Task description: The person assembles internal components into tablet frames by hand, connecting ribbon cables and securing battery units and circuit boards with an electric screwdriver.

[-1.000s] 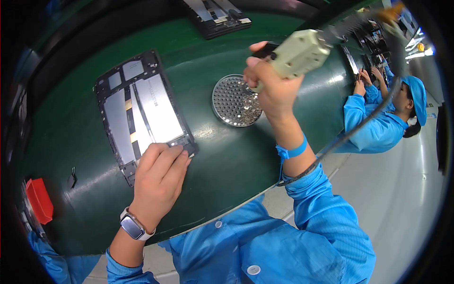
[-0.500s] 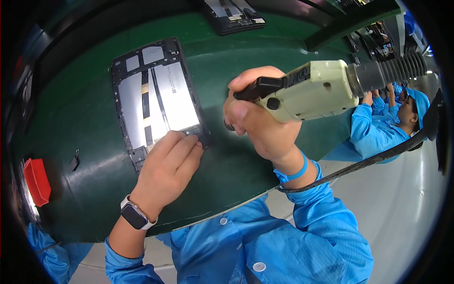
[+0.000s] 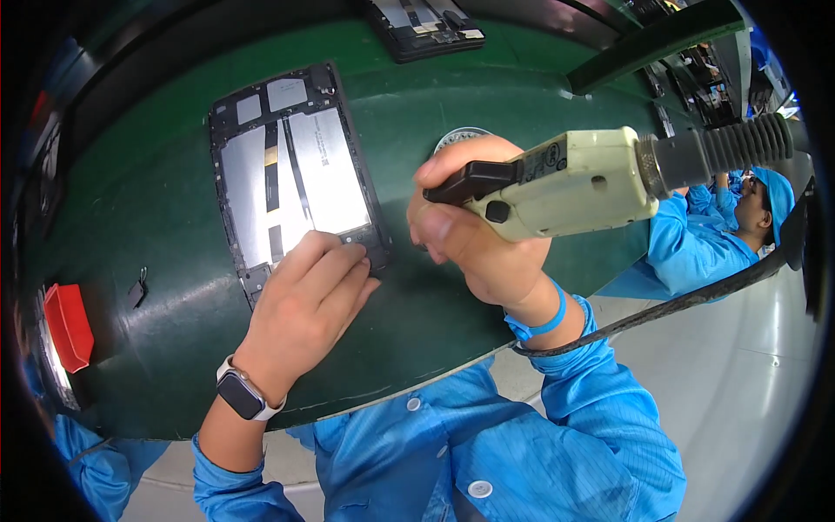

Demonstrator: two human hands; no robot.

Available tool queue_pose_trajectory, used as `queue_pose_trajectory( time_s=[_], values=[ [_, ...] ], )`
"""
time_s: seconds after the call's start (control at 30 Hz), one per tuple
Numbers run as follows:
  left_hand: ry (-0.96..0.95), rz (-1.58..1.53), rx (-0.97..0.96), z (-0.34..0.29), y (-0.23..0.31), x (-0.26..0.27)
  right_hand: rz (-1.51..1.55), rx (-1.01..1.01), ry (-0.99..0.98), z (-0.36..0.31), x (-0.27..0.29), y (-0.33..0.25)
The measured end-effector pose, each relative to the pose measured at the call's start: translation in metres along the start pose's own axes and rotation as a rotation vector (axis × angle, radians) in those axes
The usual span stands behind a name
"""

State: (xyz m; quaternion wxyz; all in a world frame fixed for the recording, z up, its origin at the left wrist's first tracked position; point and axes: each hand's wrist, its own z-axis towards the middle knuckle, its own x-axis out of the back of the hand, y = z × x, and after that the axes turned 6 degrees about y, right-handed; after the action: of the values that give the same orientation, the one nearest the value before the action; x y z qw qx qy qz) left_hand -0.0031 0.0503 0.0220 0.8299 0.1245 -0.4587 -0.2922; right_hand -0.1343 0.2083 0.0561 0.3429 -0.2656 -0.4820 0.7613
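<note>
An opened tablet [image 3: 326,170], silver inside with a black frame and dark ribbon strips, lies on the green bench mat. My left hand [image 3: 304,304] rests over its near edge, fingers bent and close together, fingertips against the frame. The thumb and whatever is under the fingers are hidden. To the right of the tablet, my right hand [image 3: 487,235] is wrapped around a cream electric screwdriver [image 3: 578,187] with a black lever. The tool's tip is out of sight behind the hand. A round metal dish [image 3: 461,137] shows partly beyond my right fingers.
Another opened tablet [image 3: 426,35] lies at the far edge. A red tray [image 3: 68,326] and a small black part [image 3: 136,291] are at the left. The tool's thick cable [image 3: 652,309] passes by my right wrist. A person in blue [image 3: 704,235] sits at the right.
The round metal dish has come into sight behind my right hand. My right hand and screwdriver sit slightly lower in view. My left hand stays at the tablet's near edge, its fingers shifted a little.
</note>
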Motion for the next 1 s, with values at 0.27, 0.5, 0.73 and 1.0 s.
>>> queue_pose_trajectory(
  time_s=[0.27, 0.5, 0.73, 1.0],
  values=[
    [0.010, 0.006, -0.043, -0.004, -0.004, 0.000, -0.009, 0.035, -0.021, -0.002, 0.000, 0.001],
    [0.114, 0.121, 0.048, -0.014, 0.007, -0.014, -0.017, 0.023, -0.054, -0.009, -0.010, 0.002],
    [0.152, 0.166, 0.004, -0.017, 0.011, -0.020, 0.016, 0.062, -0.050, -0.016, -0.016, 0.010],
    [0.132, 0.153, 0.007, -0.014, 0.009, -0.016, 0.002, -0.008, 0.014, -0.015, -0.023, 0.015]
  ],
)
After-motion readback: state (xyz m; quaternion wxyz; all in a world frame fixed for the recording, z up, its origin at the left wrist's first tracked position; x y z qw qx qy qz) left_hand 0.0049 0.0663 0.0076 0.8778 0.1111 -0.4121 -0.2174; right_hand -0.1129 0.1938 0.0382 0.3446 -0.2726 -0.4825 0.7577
